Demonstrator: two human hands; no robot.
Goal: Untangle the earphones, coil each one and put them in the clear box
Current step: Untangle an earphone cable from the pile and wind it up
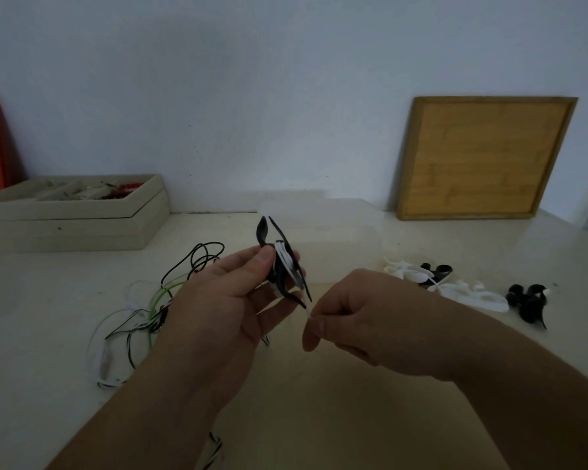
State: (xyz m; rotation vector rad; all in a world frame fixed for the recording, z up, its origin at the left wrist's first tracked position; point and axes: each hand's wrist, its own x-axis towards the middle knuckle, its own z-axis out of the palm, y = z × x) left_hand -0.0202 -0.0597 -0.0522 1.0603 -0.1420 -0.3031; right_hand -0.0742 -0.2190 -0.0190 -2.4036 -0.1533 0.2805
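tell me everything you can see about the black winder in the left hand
The black winder looks like thin flexible plastic or rubber, with curved pointed prongs sticking out above and below. A white cable is wound several turns round its middle. It is held tilted above the table, the left hand pinching it between thumb and fingers. A short free end of the cable runs down to the right hand, which pinches it just below the winder.

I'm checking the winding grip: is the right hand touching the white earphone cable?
Touching. The head view shows the right hand pinching the white earphone cable between thumb and forefinger, just below the black winder held by the left hand.
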